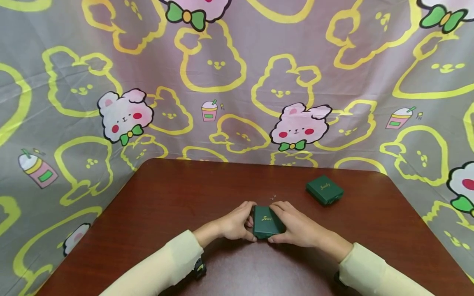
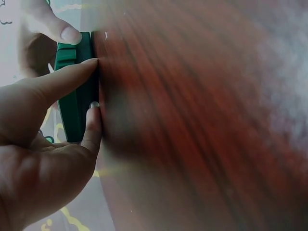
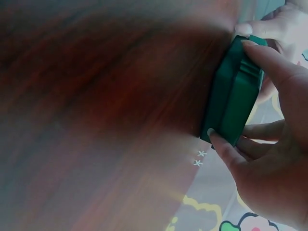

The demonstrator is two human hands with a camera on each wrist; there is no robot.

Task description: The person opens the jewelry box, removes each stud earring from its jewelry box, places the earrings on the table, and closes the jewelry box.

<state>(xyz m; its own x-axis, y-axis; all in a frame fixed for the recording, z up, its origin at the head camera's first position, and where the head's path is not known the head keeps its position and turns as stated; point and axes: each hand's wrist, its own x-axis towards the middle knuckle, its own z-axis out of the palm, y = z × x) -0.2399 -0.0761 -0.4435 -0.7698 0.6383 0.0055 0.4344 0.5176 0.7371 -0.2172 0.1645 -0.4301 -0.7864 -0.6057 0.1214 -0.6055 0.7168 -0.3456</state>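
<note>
A dark green jewelry box (image 1: pixel 266 224) with gold lettering on its lid sits closed on the table, between both hands. My left hand (image 1: pixel 234 223) grips its left side, thumb at the front corner and fingers round the back. On the opposite side my right hand (image 1: pixel 298 227) holds it the same way, its fingers covering part of the lid. The wrist views show the thumbs pressing near the notched front catch (image 3: pixel 249 66). Just behind the box lie two tiny pale star-shaped pieces (image 3: pixel 199 158), too small to identify surely.
A second green box (image 1: pixel 324 190), also closed and gold-lettered, stands at the back right of the brown wooden table (image 1: pixel 166 197). Patterned cloth (image 1: pixel 237 102) hangs behind and along both sides of the table. A dark wrist device (image 1: pixel 200 268) shows under the left sleeve.
</note>
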